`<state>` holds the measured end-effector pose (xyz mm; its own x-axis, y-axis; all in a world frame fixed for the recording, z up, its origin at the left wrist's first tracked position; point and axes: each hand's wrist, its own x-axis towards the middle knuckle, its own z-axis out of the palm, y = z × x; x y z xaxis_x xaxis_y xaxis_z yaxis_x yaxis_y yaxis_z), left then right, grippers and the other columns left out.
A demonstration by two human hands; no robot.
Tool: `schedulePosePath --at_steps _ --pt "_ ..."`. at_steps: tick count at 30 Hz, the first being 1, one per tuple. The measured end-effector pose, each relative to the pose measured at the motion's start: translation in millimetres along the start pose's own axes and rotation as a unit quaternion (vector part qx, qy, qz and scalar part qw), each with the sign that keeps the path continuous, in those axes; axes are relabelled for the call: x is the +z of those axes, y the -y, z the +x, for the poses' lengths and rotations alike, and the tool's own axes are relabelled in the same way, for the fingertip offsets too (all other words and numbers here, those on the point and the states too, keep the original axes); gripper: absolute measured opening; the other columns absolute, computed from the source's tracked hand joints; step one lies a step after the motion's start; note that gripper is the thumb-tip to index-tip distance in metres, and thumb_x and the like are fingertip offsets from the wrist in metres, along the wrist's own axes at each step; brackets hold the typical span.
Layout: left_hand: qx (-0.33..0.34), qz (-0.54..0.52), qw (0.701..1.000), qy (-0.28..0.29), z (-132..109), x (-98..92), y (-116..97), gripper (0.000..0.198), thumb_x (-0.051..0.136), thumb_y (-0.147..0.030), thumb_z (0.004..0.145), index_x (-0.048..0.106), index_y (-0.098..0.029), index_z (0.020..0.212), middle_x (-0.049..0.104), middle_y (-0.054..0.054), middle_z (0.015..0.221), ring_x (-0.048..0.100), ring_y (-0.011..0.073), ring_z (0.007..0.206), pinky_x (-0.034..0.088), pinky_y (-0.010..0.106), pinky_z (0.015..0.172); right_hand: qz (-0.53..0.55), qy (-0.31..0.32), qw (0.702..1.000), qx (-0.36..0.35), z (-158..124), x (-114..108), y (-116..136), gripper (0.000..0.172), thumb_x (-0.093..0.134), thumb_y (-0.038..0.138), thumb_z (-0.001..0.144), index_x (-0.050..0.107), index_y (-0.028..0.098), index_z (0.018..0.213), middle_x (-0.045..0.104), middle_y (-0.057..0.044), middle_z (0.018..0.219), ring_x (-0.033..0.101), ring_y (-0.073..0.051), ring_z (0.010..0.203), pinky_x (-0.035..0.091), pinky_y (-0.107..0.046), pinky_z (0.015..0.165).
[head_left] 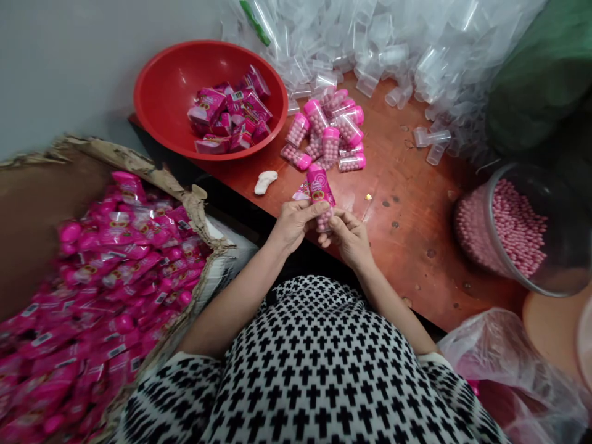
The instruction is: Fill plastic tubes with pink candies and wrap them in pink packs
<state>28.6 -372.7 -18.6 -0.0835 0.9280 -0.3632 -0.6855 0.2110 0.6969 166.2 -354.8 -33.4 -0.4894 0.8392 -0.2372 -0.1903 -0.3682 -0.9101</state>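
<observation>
Between both hands is a small clear bottle (324, 221) of pink beads, with a printed pink sleeve (318, 184) around its upper part. My left hand (296, 223) pinches the sleeve's lower left edge, thumb across the front. My right hand (349, 235) has its fingers closed on the bottle's bottom end. Just beyond the hands lies a pile of pink-capped bottles (330, 140) filled with beads. A small printed piece (302, 192) lies flat left of the sleeve, and a crumpled white scrap (266, 182) sits farther left.
A red bowl (161, 132) with pink printed sleeves stands at the back left. Many clear empty tubes (393, 55) heap along the back. A tub (493, 228) of pink beads is at the right. Left of the table (402, 185), a torn carton (210, 253) holds finished-looking pink bottles.
</observation>
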Motion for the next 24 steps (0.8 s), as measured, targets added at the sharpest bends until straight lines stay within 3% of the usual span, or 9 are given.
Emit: schedulePosePath --at_steps 2,5,10,14,17,20,22,24 --pt "0.019 -0.023 0.998 -0.051 1 -0.6 2 0.035 0.093 -0.032 0.052 0.069 -0.009 0.061 0.066 0.004 0.06 0.06 0.0103 0.052 0.051 0.022 0.053 0.004 -0.002 1.0 -0.013 -2 -1 0 0.053 0.082 0.051 0.069 0.058 0.024 0.108 0.072 0.003 0.082 0.069 -0.011 0.061 0.061 -0.025 0.06" --pt "0.01 -0.032 0.998 -0.055 -2 0.8 7 0.035 0.093 -0.032 0.05 0.069 -0.008 0.061 0.067 0.004 0.061 0.06 0.0105 0.054 0.05 0.022 0.053 0.002 -0.006 1.0 -0.027 -4 -3 0 0.051 0.084 0.045 0.069 0.055 0.026 0.106 0.073 0.003 0.084 0.071 -0.012 0.065 0.063 -0.028 0.067" --pt "-0.013 -0.036 0.999 -0.023 -10 3.8 16 0.036 0.093 -0.033 0.05 0.072 -0.007 0.064 0.065 0.002 0.058 0.056 0.0079 0.05 0.049 0.021 0.053 0.002 -0.047 0.998 -0.042 6 0 -2 0.046 0.085 0.043 0.067 0.049 0.024 0.088 0.069 0.008 0.064 0.068 -0.011 0.054 0.058 -0.022 0.054" --pt "-0.009 -0.049 0.999 -0.016 -24 -0.7 8 0.033 0.091 -0.033 0.057 0.07 -0.009 0.065 0.071 0.008 0.068 0.066 0.0149 0.063 0.056 0.029 0.067 -0.051 -0.03 0.998 -0.035 16 6 4 0.048 0.085 0.048 0.064 0.048 0.023 0.083 0.065 0.009 0.056 0.06 -0.009 0.044 0.049 -0.018 0.043" --pt "0.099 -0.098 0.983 -0.119 -46 -9.6 -11 0.029 0.085 -0.041 0.067 0.071 -0.016 0.072 0.076 0.007 0.086 0.072 0.02 0.086 0.057 0.032 0.083 -0.084 -0.018 0.996 -0.033 20 3 11 0.05 0.084 0.053 0.062 0.049 0.023 0.081 0.065 0.008 0.057 0.059 -0.009 0.044 0.048 -0.02 0.044" --pt "0.235 -0.128 0.936 -0.23 -64 -20.9 -29 0.043 0.064 -0.066 0.079 0.073 -0.026 0.092 0.077 0.003 0.099 0.071 0.0193 0.101 0.055 0.03 0.092 -0.107 -0.06 0.99 -0.065 22 -10 17 0.045 0.078 0.057 0.07 0.05 0.023 0.082 0.066 0.006 0.059 0.059 -0.009 0.044 0.047 -0.019 0.043" --pt "0.27 -0.093 0.921 -0.265 -61 -27.4 -31 0.047 0.061 -0.068 0.08 0.073 -0.029 0.103 0.077 0.002 0.102 0.069 0.0191 0.106 0.053 0.029 0.095 -0.128 -0.087 0.985 -0.076 23 -17 19 0.043 0.072 0.059 0.075 0.05 0.023 0.081 0.066 0.005 0.061 0.06 -0.009 0.046 0.045 -0.019 0.043" --pt "0.263 0.006 0.931 -0.254 -44 -32.0 -24 0.038 0.073 -0.053 0.077 0.073 -0.028 0.106 0.076 0.003 0.109 0.066 0.0203 0.116 0.049 0.029 0.101 -0.147 -0.096 0.982 -0.075 23 -21 18 0.043 0.07 0.061 0.077 0.05 0.022 0.079 0.067 0.004 0.062 0.059 -0.008 0.046 0.045 -0.018 0.043"
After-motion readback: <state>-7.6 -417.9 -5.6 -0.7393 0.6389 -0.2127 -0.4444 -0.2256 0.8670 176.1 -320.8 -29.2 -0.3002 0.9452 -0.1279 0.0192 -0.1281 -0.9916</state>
